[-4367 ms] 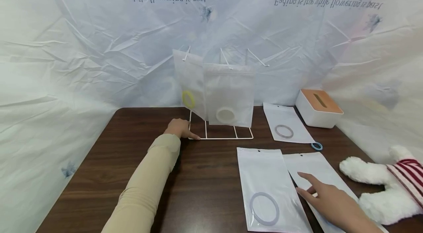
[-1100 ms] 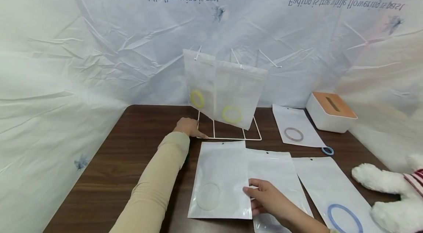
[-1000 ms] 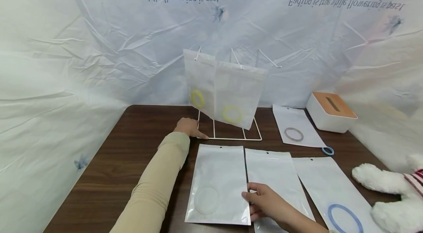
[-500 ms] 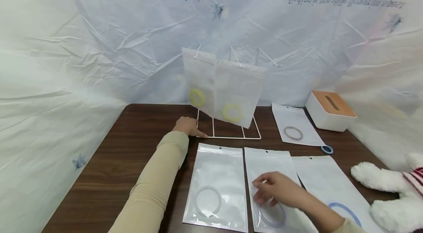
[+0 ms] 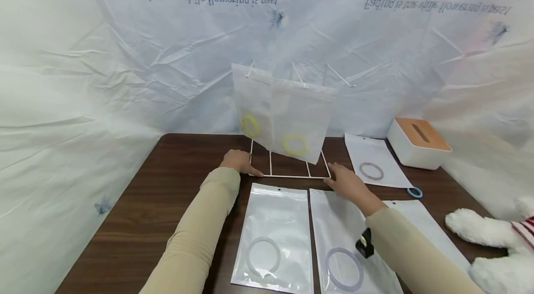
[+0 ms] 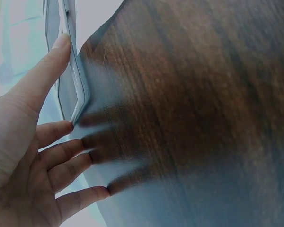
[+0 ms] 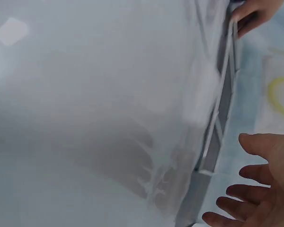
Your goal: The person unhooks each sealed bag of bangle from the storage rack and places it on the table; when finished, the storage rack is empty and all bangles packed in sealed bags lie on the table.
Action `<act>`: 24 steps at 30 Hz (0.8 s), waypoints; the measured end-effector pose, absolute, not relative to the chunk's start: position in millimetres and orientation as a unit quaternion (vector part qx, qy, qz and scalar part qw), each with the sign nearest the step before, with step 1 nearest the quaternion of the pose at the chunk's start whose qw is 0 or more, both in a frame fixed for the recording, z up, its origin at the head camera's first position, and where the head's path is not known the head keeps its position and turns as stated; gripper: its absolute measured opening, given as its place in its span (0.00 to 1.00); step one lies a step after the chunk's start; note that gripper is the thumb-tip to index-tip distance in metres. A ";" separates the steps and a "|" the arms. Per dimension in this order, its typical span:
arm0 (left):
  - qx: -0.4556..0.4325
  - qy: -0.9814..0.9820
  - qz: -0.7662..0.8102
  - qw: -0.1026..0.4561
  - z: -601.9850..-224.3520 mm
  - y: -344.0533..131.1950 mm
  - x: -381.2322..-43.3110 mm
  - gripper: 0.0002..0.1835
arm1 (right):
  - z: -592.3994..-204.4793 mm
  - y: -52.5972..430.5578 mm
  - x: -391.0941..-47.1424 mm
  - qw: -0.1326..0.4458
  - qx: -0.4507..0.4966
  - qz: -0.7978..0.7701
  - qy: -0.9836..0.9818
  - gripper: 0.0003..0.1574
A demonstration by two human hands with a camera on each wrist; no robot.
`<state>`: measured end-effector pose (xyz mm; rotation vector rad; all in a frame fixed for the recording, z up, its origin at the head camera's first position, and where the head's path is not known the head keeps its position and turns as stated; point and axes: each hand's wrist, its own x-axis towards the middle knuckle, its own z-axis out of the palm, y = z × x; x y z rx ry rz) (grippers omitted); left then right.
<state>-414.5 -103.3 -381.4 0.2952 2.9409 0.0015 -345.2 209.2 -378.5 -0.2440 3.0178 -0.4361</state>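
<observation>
A white wire display rack [image 5: 292, 176] stands at the back of the table. Two white zip bags hang on its hooks: the left bag [image 5: 252, 94] and the middle bag [image 5: 304, 113], each with a yellow ring inside. My left hand [image 5: 238, 162] rests at the rack's front left corner; in the left wrist view its thumb lies on the wire. At the front right corner is my right hand [image 5: 348, 183], fingers loosely extended. Nearer me lie a zip bag with a whitish ring [image 5: 275, 233] and a zip bag with a lilac ring [image 5: 333, 224].
Further right, another zip bag [image 5: 410, 213] lies partly under my right sleeve. A bag with a greyish-pink ring [image 5: 371, 150] lies behind it, beside a small blue ring [image 5: 415, 192]. A wood-topped tissue box [image 5: 419, 142] and a white plush toy [image 5: 479, 238] border the right side.
The front bag with the whitish ring has come off the middle hook and was laid on the table by my right hand. That hand let go and moved to the rack's right corner.
</observation>
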 end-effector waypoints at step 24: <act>0.041 0.974 0.210 0.079 -391.9 -101.4 -419.1 0.47 | -391.1 210.5 -384.5 0.075 -0.039 -0.050 0.995 0.24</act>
